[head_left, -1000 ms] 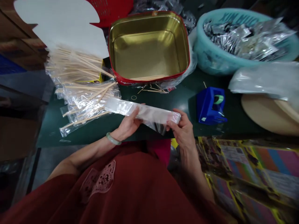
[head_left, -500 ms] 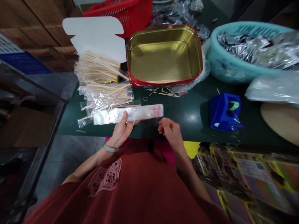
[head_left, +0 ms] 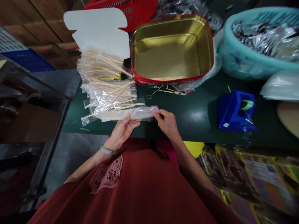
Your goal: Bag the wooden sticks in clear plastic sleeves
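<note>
A long, narrow stack of clear plastic bags (head_left: 116,116) with a pinkish sealing end lies across my left hand (head_left: 123,129). The left thumb presses on the stack from above, with the other fingers underneath. At the pink end, my right hand (head_left: 165,122) pinches the bags between thumb and fingertips. Whether it has one bag or several is too blurred to tell. Just beyond the left hand is a pile of filled bags with thin wooden sticks (head_left: 109,82), partly overlapped by the stack.
An open red tin (head_left: 171,53), gold inside, has a few sticks in it. Loose sticks (head_left: 173,91) and a rubber band (head_left: 149,97) lie before it. Rightward are a blue tape dispenser (head_left: 233,113) and a turquoise basin (head_left: 252,63) of silvery packets. A white box flap (head_left: 98,31) stands behind the pile.
My right hand has moved left onto the pink end of the bags and now pinches it. The stack looks shifted slightly. The whole view has also shifted a little.
</note>
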### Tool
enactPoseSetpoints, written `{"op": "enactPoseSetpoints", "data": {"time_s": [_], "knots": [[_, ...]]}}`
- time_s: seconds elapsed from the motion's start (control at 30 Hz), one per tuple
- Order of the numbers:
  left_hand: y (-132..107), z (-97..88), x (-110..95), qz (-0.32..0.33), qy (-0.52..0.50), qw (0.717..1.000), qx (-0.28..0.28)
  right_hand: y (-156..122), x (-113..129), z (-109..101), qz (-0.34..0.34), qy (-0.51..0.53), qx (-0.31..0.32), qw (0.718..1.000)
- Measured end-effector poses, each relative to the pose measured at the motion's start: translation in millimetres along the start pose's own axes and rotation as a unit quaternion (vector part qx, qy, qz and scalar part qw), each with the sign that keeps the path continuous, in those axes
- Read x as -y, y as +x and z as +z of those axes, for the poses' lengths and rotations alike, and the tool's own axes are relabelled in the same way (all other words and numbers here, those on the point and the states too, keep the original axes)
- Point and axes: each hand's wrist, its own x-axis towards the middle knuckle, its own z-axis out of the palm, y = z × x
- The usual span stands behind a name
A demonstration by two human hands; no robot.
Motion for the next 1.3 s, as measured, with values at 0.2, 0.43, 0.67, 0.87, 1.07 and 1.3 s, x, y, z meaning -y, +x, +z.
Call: {"op": "enactPoseSetpoints", "data": {"time_s": [0.2,0.43,0.67,0.87,1.07,1.3], "knots": [[-33,-16.1,-38,-0.1,0.306,0.929,0.181,12,-13,6,0.041,-0.041,0.048,0.997],[31,18.1,-36,0.303,0.679,0.616,0.26,19,-8,2,0.044,-0.031,0.044,0.998],[62,33.9,-32,0.325,0.856,0.25,0.316,31,-9,2,0.037,-0.081,0.072,0.993],[60,39.6,-35,0.297,0.864,0.239,0.328,36,-15,3,0.016,-0.069,0.082,0.994],[69,35.6,-39,0.336,0.797,0.337,0.371,41,-19,4,0.017,-0.057,0.083,0.995],[75,36.7,-38,0.37,0.825,0.264,0.335,43,-23,4,0.022,-0.04,0.102,0.994]]}}
